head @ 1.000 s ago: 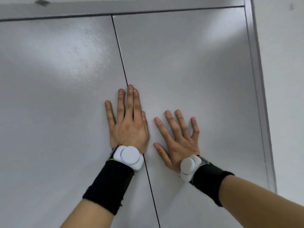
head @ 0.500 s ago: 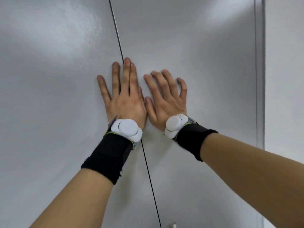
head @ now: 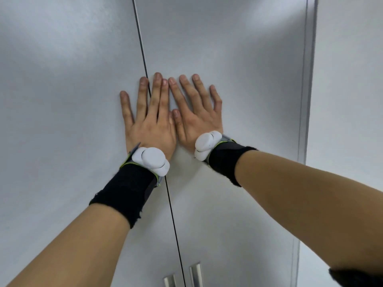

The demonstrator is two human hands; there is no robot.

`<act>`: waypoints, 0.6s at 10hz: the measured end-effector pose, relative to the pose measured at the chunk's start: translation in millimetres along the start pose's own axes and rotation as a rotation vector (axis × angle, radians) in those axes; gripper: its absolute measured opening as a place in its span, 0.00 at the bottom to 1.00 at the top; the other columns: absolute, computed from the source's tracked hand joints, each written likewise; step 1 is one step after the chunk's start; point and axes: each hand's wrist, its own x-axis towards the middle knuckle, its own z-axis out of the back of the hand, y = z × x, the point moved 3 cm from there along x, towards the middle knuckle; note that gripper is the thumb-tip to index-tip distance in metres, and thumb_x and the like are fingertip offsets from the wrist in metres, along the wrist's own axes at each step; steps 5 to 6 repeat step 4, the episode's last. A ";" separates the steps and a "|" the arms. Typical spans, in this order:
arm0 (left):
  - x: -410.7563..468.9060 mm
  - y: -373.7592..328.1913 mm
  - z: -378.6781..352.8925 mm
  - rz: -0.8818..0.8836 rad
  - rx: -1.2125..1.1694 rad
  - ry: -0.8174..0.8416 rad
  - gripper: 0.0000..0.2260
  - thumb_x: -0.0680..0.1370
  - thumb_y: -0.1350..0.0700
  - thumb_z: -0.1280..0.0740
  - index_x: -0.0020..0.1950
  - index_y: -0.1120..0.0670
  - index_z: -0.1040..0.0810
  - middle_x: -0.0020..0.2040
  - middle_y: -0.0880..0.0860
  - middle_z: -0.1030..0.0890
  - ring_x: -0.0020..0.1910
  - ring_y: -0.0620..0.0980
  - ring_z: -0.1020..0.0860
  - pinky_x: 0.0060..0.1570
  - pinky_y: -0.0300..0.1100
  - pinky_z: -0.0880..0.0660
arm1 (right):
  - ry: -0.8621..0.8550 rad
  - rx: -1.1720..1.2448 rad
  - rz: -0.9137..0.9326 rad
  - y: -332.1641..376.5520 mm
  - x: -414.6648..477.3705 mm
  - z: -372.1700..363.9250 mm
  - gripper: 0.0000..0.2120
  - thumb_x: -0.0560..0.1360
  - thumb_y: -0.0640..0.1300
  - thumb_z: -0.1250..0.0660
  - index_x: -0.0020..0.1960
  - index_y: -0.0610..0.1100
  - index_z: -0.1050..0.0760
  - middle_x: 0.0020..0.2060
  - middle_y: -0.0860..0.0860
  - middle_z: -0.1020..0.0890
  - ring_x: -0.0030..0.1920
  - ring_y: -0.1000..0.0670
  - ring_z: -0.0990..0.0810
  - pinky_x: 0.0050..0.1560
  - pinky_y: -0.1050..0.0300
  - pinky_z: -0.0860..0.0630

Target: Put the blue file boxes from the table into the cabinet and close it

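The grey cabinet fills the view, its left door [head: 62,121] and right door [head: 238,59] meeting at a thin dark seam. My left hand [head: 149,119] lies flat across that seam, fingers spread. My right hand [head: 196,112] presses flat on the right door right beside it, thumb touching the left hand. Neither hand holds anything. Both wrists wear black bands with white trackers. No blue file boxes are in view.
Two metal door handles [head: 194,274] show at the bottom edge, one on each side of the seam. The cabinet's right edge [head: 308,79] borders a pale wall [head: 352,100].
The view has dropped lower on the doors, so the handles now show. My right hand has slid left and up until it rests against my left hand.
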 end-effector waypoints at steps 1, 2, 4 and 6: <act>1.5 2.5 17.4 -0.031 -0.024 0.223 0.29 0.82 0.50 0.51 0.81 0.54 0.56 0.82 0.51 0.55 0.81 0.55 0.55 0.77 0.61 0.60 | 0.251 -0.078 0.128 -12.2 12.0 29.6 0.31 0.76 0.53 0.41 0.78 0.49 0.39 0.76 0.49 0.33 0.77 0.44 0.37 0.71 0.43 0.37; 12.2 2.1 66.3 -0.033 -0.111 0.533 0.33 0.79 0.55 0.46 0.82 0.51 0.58 0.82 0.49 0.62 0.81 0.54 0.61 0.78 0.59 0.60 | 0.569 -0.032 0.196 -20.7 29.8 85.1 0.27 0.77 0.50 0.42 0.76 0.50 0.37 0.71 0.50 0.29 0.72 0.43 0.32 0.66 0.48 0.34; 10.6 -13.7 190.6 0.594 -0.985 0.841 0.16 0.83 0.48 0.45 0.51 0.51 0.18 0.55 0.54 0.16 0.56 0.54 0.19 0.52 0.43 0.28 | 0.762 0.512 -0.214 -39.6 30.2 185.1 0.13 0.80 0.53 0.41 0.46 0.50 0.21 0.40 0.51 0.18 0.43 0.46 0.18 0.47 0.55 0.23; 10.6 -13.7 190.6 0.594 -0.985 0.841 0.16 0.83 0.48 0.45 0.51 0.51 0.18 0.55 0.54 0.16 0.56 0.54 0.19 0.52 0.43 0.28 | 0.762 0.512 -0.214 -39.6 30.2 185.1 0.13 0.80 0.53 0.41 0.46 0.50 0.21 0.40 0.51 0.18 0.43 0.46 0.18 0.47 0.55 0.23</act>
